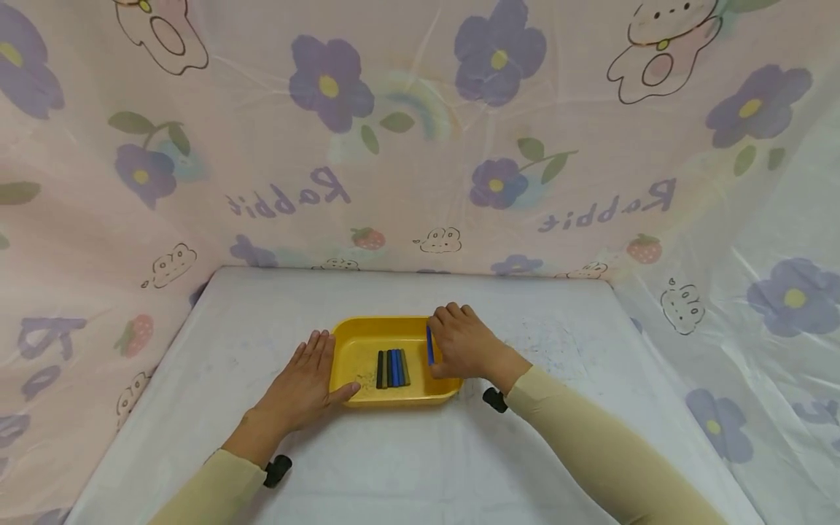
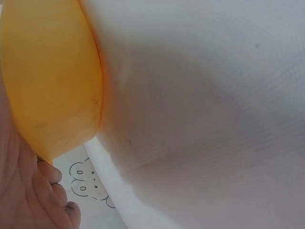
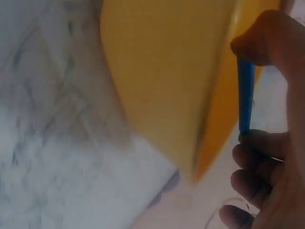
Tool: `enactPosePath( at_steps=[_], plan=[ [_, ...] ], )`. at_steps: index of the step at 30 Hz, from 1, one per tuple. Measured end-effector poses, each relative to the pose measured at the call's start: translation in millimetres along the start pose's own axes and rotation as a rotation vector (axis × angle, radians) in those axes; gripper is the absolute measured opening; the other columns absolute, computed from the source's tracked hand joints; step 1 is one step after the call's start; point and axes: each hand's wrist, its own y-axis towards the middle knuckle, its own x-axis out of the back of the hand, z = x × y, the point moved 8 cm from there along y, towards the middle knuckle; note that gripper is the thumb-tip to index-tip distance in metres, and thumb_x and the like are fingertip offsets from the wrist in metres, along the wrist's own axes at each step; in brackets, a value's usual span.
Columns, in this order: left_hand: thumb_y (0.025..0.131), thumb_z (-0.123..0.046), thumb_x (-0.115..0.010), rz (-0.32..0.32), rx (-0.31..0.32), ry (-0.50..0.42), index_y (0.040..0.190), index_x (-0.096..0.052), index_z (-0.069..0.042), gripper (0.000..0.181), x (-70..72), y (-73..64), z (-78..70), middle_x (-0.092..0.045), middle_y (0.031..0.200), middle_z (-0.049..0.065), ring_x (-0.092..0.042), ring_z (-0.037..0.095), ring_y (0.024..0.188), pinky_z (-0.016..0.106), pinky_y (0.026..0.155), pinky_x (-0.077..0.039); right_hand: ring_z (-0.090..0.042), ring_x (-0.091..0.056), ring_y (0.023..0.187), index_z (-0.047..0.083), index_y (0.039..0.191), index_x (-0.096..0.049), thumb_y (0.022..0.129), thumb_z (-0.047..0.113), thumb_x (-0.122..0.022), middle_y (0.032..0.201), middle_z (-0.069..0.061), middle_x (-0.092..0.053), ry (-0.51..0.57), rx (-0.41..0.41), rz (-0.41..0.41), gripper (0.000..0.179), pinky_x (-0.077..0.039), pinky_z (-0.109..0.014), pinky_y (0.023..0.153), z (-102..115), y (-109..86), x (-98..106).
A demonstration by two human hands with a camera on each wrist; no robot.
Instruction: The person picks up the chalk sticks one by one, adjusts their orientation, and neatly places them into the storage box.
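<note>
A shallow yellow tray [image 1: 394, 400] stands on the white-covered table. Inside it several slim crayon-like sticks [image 1: 392, 368], dark, olive and blue, lie side by side. Between thumb and index finger my right hand [image 1: 462, 343] pinches a blue crayon-like stick [image 3: 245, 95] by its two ends, over the tray's right side. With fingers straight, my left hand [image 1: 302, 386] rests against the tray's left rim, its thumb reaching over the front left corner. In the left wrist view, the fingers of that hand touch the tray's edge [image 2: 52, 86].
Dark crumbs [image 1: 365, 380] lie in the tray's left part. Bluish smudges [image 1: 538, 346] mark the table cover right of the tray. A patterned cloth [image 1: 407, 160] hangs behind and on both sides of the table.
</note>
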Motion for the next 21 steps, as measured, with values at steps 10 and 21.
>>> enactPosePath(
  at_steps=[10,21],
  plan=[
    [0.103,-0.072,-0.045,0.001,-0.001,0.010,0.163,-0.017,0.012,0.107,-0.9,0.1,-0.5,-0.019,0.172,0.030,-0.016,0.044,0.162,0.058,0.132,-0.017,-0.024,-0.050,0.115,0.011,0.132,-0.060,0.088,0.070,-0.070,0.126,-0.004,-0.062,-0.064,0.022,0.116,0.074,-0.046,-0.041,0.098,27.7,17.7,-33.7],
    [0.103,-0.073,-0.043,0.007,-0.010,0.016,0.164,-0.017,0.011,0.107,-0.7,-0.2,-1.0,-0.019,0.172,0.029,-0.015,0.044,0.162,0.058,0.132,-0.017,-0.024,-0.050,0.119,0.014,0.136,-0.062,0.086,0.072,-0.070,0.132,-0.003,-0.062,-0.035,0.036,0.154,0.077,-0.046,-0.045,0.105,34.8,21.4,-46.3]
  ],
)
